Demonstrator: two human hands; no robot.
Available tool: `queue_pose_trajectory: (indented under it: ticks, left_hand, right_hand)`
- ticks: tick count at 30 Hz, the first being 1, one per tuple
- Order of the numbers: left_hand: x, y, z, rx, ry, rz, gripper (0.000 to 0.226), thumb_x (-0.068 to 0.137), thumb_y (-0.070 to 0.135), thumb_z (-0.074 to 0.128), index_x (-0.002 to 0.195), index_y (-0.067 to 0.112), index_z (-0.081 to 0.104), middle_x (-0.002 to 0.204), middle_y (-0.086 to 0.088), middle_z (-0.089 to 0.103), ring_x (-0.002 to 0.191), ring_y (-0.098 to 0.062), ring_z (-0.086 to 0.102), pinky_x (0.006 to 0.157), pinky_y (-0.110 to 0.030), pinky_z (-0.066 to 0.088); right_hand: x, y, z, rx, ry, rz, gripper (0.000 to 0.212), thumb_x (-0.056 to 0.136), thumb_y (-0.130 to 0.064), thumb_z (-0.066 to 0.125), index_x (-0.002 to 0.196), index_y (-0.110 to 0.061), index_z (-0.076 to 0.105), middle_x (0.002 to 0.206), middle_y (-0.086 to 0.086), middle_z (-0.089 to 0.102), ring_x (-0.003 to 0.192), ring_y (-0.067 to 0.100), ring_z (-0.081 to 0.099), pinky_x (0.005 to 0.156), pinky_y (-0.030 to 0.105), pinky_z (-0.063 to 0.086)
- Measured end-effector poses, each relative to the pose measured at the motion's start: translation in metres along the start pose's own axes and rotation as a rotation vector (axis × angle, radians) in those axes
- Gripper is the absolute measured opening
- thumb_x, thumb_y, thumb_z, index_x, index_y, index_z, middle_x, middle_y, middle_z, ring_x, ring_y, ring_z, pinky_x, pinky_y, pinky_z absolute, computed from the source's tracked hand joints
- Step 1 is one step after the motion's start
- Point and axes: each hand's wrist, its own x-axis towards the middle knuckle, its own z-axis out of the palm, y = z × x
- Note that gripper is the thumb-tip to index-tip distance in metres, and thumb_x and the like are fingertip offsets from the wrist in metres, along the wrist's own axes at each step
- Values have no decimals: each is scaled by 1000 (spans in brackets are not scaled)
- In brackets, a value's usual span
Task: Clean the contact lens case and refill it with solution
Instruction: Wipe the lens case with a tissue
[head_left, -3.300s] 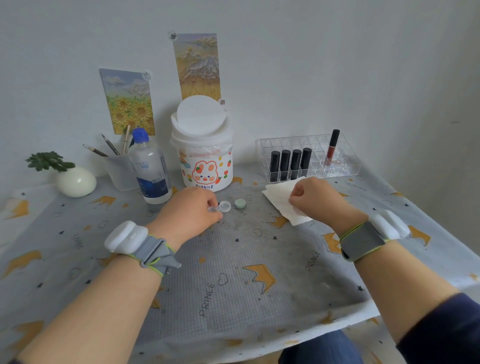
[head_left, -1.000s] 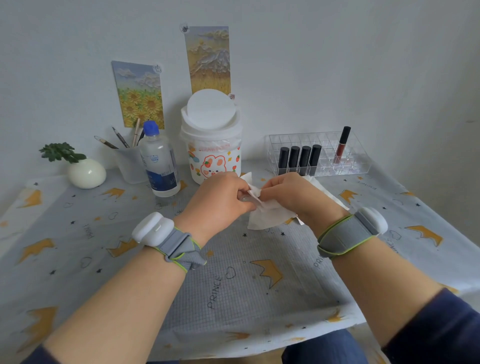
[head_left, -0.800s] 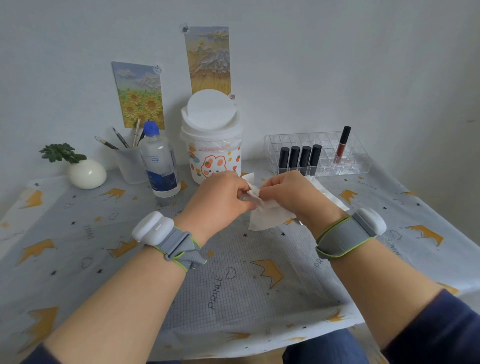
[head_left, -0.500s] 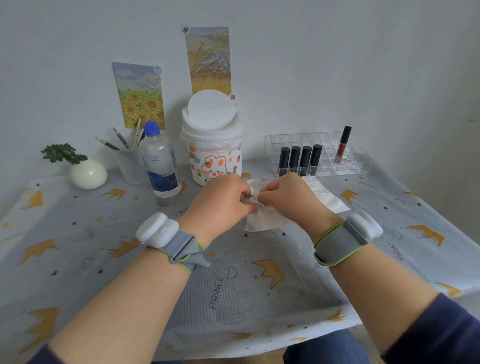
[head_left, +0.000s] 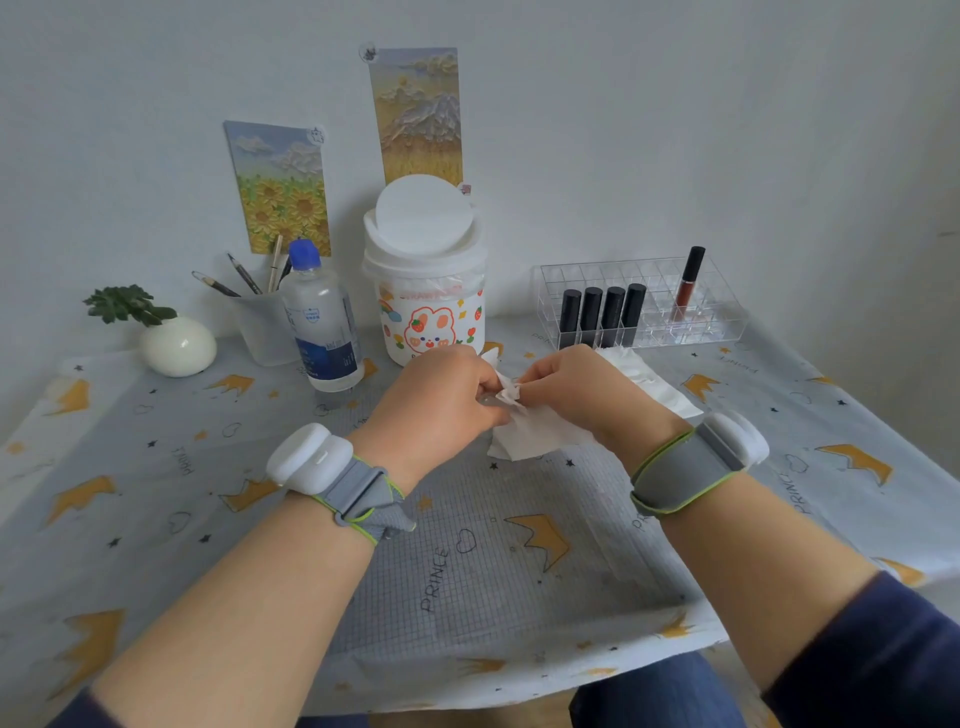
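Note:
My left hand (head_left: 441, 397) is closed around the small contact lens case, which is almost fully hidden inside the fingers. My right hand (head_left: 571, 387) pinches a white tissue (head_left: 530, 434) and presses a twisted corner of it against the case, just above the table's middle. The tissue's loose end hangs down onto the cloth. The solution bottle (head_left: 322, 322), clear with a blue cap and dark blue label, stands upright behind my left hand. More white tissue (head_left: 654, 384) lies flat behind my right hand.
A white lidded bin with a rabbit picture (head_left: 426, 280) stands at the back centre. A clear organiser with lipsticks (head_left: 639, 306) is back right. A cup of pencils (head_left: 260, 322) and a white vase with a plant (head_left: 176, 345) are back left.
Both hands lifted from the table and came together; my left hand picked up the case and my right the tissue. Over the last second the tissue is worked against the case with small motions.

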Motion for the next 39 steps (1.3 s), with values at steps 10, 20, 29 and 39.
queue_pose_trajectory:
  ticks: [10, 20, 29, 39]
  left_hand:
    - [1, 7, 2, 64, 56, -21, 19, 75, 34, 75, 80, 16, 70, 79, -3, 55, 76, -22, 53, 60, -28, 34]
    - [4, -2, -6, 19, 70, -21, 17, 74, 32, 75, 82, 17, 74, 77, -4, 61, 77, -23, 59, 61, -30, 42]
    - [3, 0, -8, 68, 53, 5, 19, 75, 35, 75, 81, 17, 72, 80, -3, 56, 79, -23, 55, 62, -29, 35]
    - [3, 2, -2, 72, 53, 6, 19, 76, 33, 74, 75, 15, 68, 77, -6, 56, 73, -22, 50, 60, -29, 32]
  right_hand:
    - [2, -5, 15, -46, 120, -30, 20, 80, -3, 54, 67, -9, 67, 54, 0, 51, 55, 15, 48, 47, 21, 35]
    - [11, -3, 14, 271, 8, 151, 5, 78, -12, 64, 83, -12, 65, 76, 6, 59, 69, 22, 56, 67, 31, 51]
    - [10, -8, 11, 315, 26, 216, 25, 76, -5, 66, 101, -2, 71, 96, 16, 69, 90, 34, 66, 83, 42, 54]
    - [1, -5, 11, 2, 133, -63, 17, 79, -8, 62, 66, -6, 73, 51, 2, 53, 50, 12, 45, 44, 18, 35]
